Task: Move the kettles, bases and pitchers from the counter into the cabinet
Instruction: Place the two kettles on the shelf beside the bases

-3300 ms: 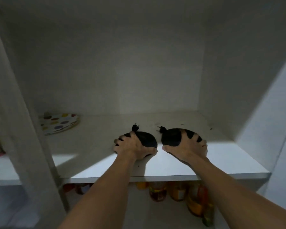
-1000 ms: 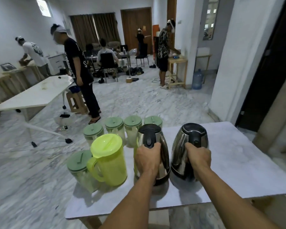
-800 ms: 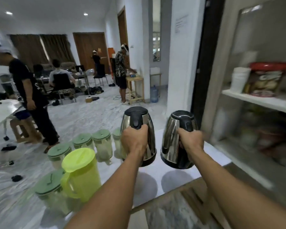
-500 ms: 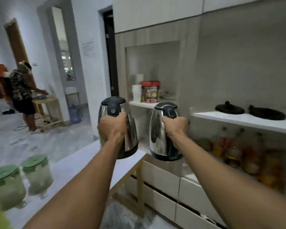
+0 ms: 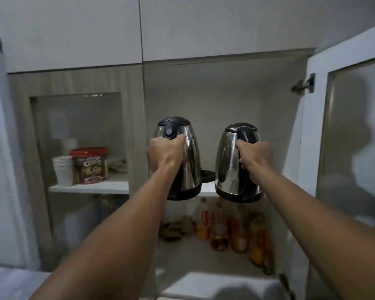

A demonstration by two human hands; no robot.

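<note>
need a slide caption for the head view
Left hand and right hand each carry a steel kettle toward the open cabinet shelf.

I stand in a home kitchen, at a built-in storage wall. Flat pale upper cupboard doors (image 5: 74, 29) run across twelve o'clock. At nine o'clock a glass-fronted wood-grain cabinet (image 5: 78, 135) shelters a red-lidded chocolate cereal tub (image 5: 89, 165) beside stacked white paper cups (image 5: 62, 169). At six o'clock, amber glass bottles of oil and sauce (image 5: 219, 230) crowd a lower shelf. At three o'clock a white-framed glass door (image 5: 344, 126) hangs open.
</note>
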